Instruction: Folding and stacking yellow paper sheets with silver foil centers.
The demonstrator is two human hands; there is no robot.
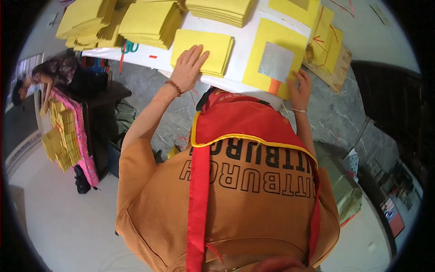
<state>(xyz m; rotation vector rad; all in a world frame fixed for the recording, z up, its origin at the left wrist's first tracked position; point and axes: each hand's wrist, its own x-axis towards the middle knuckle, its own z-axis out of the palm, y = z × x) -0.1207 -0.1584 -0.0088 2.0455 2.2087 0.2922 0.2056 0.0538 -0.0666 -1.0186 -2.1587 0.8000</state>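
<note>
My left hand (188, 68) lies flat on a small stack of folded yellow paper (210, 51) at the near edge of the table, fingers slightly apart. To its right lies a flat yellow paper sheet (256, 54) with a silver square (275, 59) and an orange strip (274, 86). My right hand (299, 93) is at the right edge of that sheet, its fingers loosely bent and apart, touching the edge. Nothing shows gripped in it.
Thick stacks of yellow paper (149, 22) line the far side of the white table (235, 81). Green-handled scissors (130, 46) lie at the left. More yellow sheets (333, 45) rest on a wooden board (337, 77) at the right. Another person (59, 75) sits by yellow bundles (63, 131) at far left.
</note>
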